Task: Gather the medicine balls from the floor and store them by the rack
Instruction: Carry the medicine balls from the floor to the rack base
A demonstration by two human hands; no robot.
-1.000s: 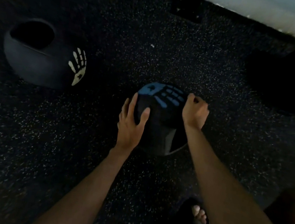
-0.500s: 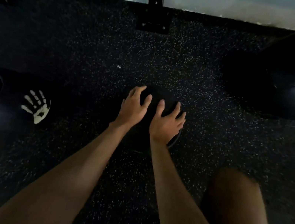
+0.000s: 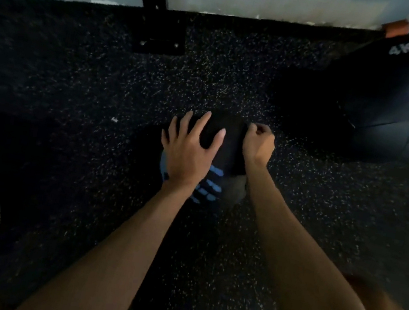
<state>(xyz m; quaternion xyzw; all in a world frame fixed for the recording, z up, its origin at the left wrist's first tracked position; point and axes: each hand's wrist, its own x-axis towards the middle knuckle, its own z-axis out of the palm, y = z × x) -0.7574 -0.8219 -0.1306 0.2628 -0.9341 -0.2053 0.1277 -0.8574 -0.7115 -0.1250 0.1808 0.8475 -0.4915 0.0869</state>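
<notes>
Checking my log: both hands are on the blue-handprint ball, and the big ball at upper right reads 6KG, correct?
No. In the head view the big ball reads 4KG, not 6KG. The left hand and right hand are indeed on the blue-handprint ball.
</notes>
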